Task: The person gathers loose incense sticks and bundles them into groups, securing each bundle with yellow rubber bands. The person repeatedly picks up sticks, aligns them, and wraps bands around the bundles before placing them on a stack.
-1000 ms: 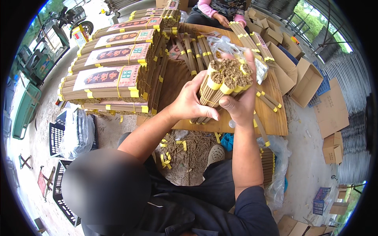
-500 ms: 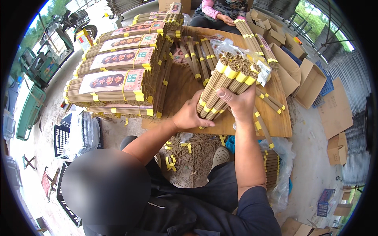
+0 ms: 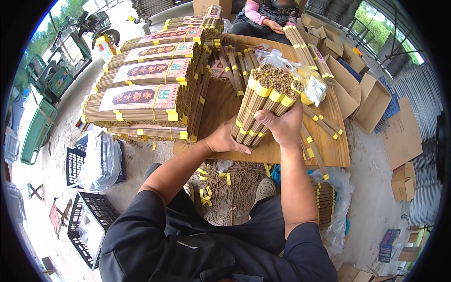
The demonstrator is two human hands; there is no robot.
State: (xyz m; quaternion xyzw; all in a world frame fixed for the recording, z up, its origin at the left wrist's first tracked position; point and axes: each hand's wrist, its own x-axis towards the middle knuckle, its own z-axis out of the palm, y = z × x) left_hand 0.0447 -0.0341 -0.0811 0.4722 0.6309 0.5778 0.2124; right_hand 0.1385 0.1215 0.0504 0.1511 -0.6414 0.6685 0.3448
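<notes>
Between my two hands, over the wooden table (image 3: 331, 148), is a thick cluster of brown incense stick bundles (image 3: 256, 105) bound with yellow bands. It leans, with its rough ends up and away from me. My left hand (image 3: 224, 137) supports its lower left side, fingers wrapped beneath. My right hand (image 3: 284, 128) grips the right side, thumb across the front. To the left rises a stack of labelled incense packs (image 3: 141, 97) with pink and white paper labels. Loose bundles (image 3: 232, 66) lie behind the cluster, and several thin ones (image 3: 324, 122) lie at its right.
Across the table sits a person (image 3: 270, 21) with pink sleeves, near more bundles (image 3: 300, 47). Clear plastic bags (image 3: 315, 91) lie on the table. Open cardboard boxes (image 3: 371, 101) stand at right, black crates (image 3: 84, 230) at left. Stick scraps (image 3: 230, 188) litter the floor between my feet.
The cluster has tipped slightly more upright in my hands. A dark blurred round shape at lower left is gone, uncovering my left sleeve and a black crate. The view has shifted slightly.
</notes>
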